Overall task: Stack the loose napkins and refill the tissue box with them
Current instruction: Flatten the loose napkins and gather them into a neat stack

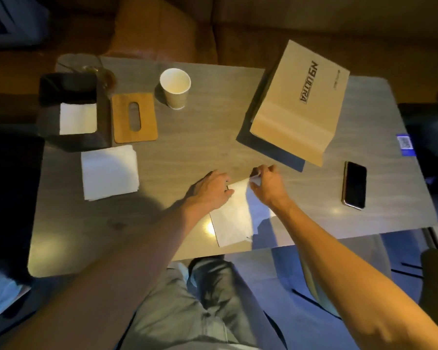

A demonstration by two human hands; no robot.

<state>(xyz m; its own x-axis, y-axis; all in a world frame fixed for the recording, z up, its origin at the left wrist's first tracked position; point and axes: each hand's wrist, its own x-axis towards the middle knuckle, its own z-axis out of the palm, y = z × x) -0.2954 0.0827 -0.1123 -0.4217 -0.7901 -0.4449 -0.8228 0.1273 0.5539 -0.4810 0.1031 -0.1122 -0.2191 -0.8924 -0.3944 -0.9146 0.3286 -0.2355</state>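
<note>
A single loose napkin point(234, 218) lies flat on the table point(187, 152) near its front edge, directly before the person, with both hands at its far end. The right hand point(268, 185) pinches the far corner of this napkin between thumb and fingers, and that corner is raised and crumpled off the table. The left hand point(210, 190) rests on the napkin's far left edge with its fingers bent; I cannot tell whether it is pinching the paper or only pressing it down. To the left, well apart from the hands, a stack of napkins point(109, 171) sits squared on the table. Just behind it stands the black tissue box point(68, 82), open at the top, with white napkins point(77, 118) inside. Its wooden lid point(134, 118), cut with 1 oval slot, lies flat just beside the box. Farther back is a paper cup point(175, 88); to the right are a cardboard box point(301, 102) and a phone point(354, 185).
</note>
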